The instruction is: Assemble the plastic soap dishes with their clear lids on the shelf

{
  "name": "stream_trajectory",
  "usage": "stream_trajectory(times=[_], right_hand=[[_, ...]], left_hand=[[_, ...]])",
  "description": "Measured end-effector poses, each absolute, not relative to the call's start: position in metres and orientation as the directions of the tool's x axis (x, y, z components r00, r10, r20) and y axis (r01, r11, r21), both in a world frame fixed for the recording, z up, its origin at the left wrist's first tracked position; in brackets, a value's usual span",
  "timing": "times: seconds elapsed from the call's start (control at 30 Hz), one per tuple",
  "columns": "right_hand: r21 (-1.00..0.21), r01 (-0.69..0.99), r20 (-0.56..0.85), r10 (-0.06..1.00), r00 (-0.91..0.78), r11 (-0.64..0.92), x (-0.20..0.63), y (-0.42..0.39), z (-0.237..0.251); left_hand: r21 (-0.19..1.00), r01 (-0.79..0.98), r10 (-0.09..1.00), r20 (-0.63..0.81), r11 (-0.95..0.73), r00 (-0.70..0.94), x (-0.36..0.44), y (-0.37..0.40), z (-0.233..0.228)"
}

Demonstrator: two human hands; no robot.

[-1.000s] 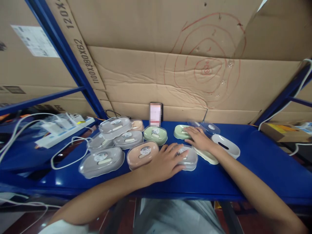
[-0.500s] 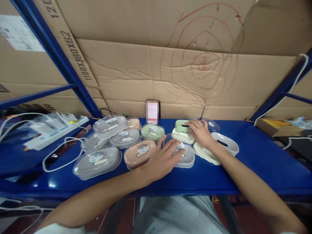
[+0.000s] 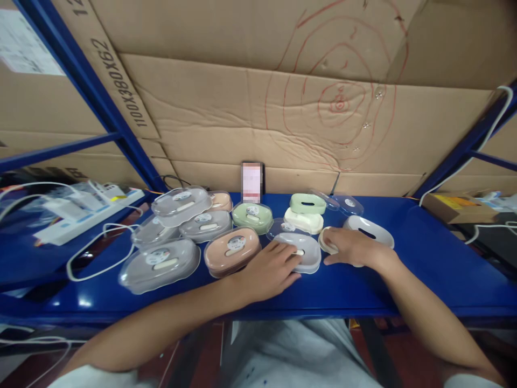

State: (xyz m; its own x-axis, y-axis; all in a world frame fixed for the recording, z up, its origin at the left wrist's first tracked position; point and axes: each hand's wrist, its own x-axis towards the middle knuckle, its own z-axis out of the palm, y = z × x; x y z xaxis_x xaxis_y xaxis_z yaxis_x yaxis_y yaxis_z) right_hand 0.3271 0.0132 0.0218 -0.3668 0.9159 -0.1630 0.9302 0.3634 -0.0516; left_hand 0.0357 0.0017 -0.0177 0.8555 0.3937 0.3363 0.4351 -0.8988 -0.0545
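Currently note left hand (image 3: 274,272) at lower centre, laid over left end of grey dish (image 3: 310,260), fingers loosely spread; cannot judge whether holding or merely touching. Just right, see cream base (image 3: 329,247) on blue counter (image 3: 436,253), directly beneath right hand (image 3: 357,248), clearly nearer to it than left. Read long axis as roughly left-right, mostly covered; see fingers bent over left end, cannot confirm grip closure. Beyond, toward right, note slotted white tray (image 3: 382,233); farther, right of centre, green dish (image 3: 297,203).
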Motion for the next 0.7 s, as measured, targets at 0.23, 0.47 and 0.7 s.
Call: stream_trajectory(times=[0.23,0.47,0.7], right_hand=[[-0.076,0.878,-0.095,0.873,-0.478,0.472,0.326,0.024,0.015],[-0.109,0.853,0.198,0.852,-0.484,0.51,0.322,0.032,0.023],[-0.113,0.601,0.486,0.572,-0.661,0.791,0.294,0.017,0.026]], left_hand=[[-0.02,0.414,0.382,0.342,-0.91,0.858,0.034,0.013,-0.024],[0.005,0.453,0.4,0.477,-0.892,0.782,0.035,0.016,-0.017],[0.077,0.537,0.471,0.596,-0.84,0.651,0.026,0.024,-0.003]])
